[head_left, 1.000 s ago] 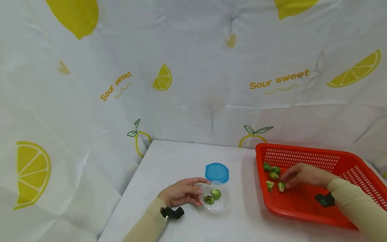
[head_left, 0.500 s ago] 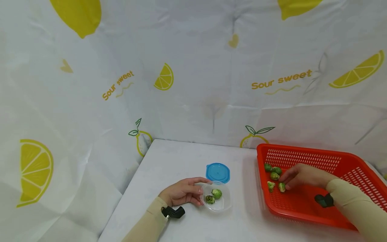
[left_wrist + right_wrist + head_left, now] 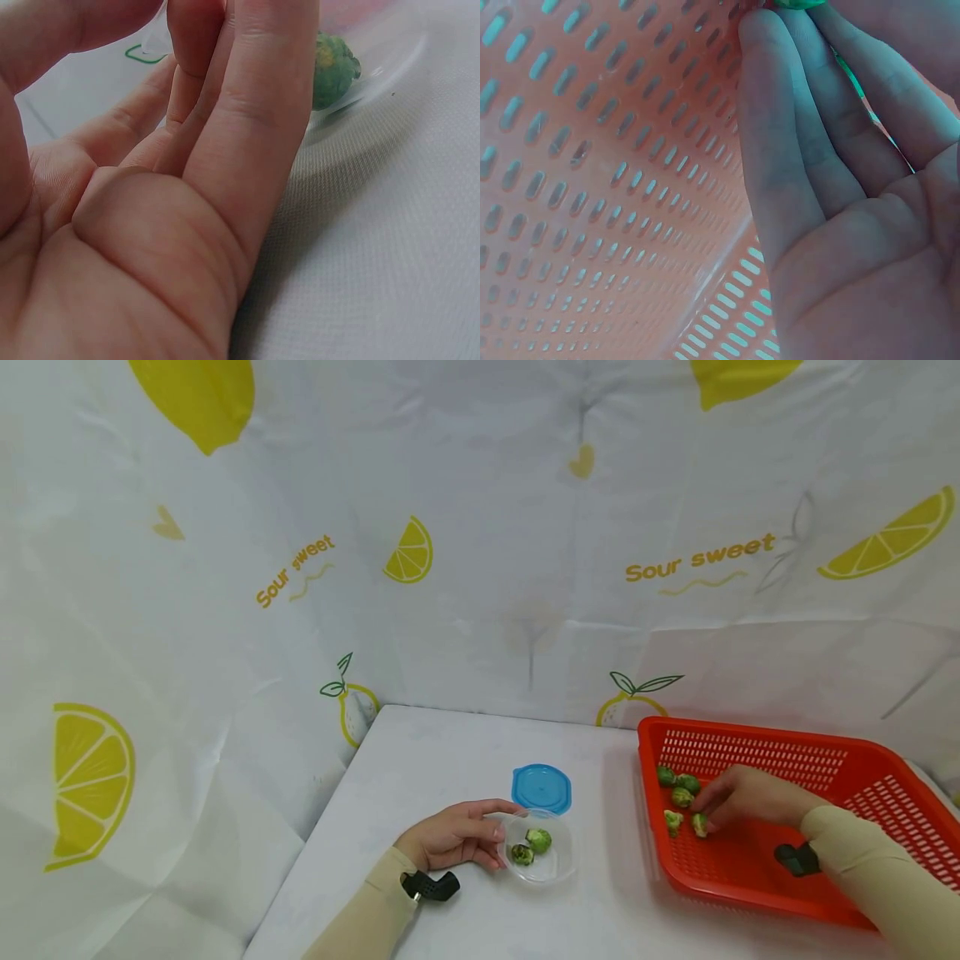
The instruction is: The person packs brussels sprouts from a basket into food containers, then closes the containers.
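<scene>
In the head view, my left hand (image 3: 457, 837) holds the side of a small clear plastic container (image 3: 558, 862) standing on the table. Two Brussels sprouts lie in it: a green one (image 3: 538, 840) and a darker, browned one (image 3: 522, 855). My right hand (image 3: 753, 797) reaches into a red basket (image 3: 795, 893) and pinches a Brussels sprout (image 3: 700, 825) near the basket floor. Several other sprouts (image 3: 682, 797) lie beside it along the basket's left wall. Green shows at my right fingertips (image 3: 765, 28) in the right wrist view, mostly hidden by the hand.
A blue lid (image 3: 541, 788) lies flat on the white table (image 3: 442, 743) just behind the container. White cloth (image 3: 487, 568) printed with lemons hangs behind and to the left. The basket's slotted walls (image 3: 592, 187) rise around my right hand.
The head view has shifted slightly. My right wrist has turned a little while its fingers stay at the same sprout. My left hand and the container keep their place.
</scene>
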`<state>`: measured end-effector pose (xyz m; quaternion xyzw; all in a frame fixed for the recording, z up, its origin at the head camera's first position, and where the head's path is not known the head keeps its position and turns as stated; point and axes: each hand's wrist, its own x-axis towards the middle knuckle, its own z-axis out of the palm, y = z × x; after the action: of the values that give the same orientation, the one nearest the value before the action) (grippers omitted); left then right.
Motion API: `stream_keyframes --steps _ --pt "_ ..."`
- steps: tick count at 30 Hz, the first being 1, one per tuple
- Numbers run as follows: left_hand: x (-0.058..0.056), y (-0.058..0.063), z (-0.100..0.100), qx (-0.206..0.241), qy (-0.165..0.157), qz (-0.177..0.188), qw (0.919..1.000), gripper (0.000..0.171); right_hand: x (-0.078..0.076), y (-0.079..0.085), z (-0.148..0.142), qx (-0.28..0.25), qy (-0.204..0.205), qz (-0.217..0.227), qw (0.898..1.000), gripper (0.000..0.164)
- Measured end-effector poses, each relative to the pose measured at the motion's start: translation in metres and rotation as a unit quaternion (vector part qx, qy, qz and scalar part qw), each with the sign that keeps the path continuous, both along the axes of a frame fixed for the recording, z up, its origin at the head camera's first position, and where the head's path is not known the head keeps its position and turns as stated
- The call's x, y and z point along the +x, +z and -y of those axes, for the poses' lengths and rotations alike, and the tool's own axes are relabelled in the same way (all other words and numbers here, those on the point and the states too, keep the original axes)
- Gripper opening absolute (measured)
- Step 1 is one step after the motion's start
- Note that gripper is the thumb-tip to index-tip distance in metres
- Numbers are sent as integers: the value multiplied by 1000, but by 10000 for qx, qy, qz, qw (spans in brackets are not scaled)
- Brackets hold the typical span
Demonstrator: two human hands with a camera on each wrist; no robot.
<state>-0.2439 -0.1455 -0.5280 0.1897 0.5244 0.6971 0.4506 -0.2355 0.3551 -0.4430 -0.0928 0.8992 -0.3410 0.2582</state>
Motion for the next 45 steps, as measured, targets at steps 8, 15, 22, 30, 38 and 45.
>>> stream_keyframes --steps 8,15,22,30,38,45 --pt "0 0 0 -7 5 0 10000 57 1 0 -2 161 -40 -159 9997 28" --pt "0 0 0 -77 59 59 9999 57 8 14 -5 296 -192 -425 9985 33" --pt "0 0 -1 -100 62 77 9999 57 18 28 -8 419 -363 -424 9976 39" --pt "0 1 -1 -64 53 32 10000 58 32 37 -9 144 -471 -301 9983 41" --pt "-1 1 1 -69 121 83 9999 53 37 48 -2 -7 -612 -199 9979 43" --pt "-1 -2 -1 -58 96 79 9999 52 42 55 11 -44 -594 -355 9976 45"
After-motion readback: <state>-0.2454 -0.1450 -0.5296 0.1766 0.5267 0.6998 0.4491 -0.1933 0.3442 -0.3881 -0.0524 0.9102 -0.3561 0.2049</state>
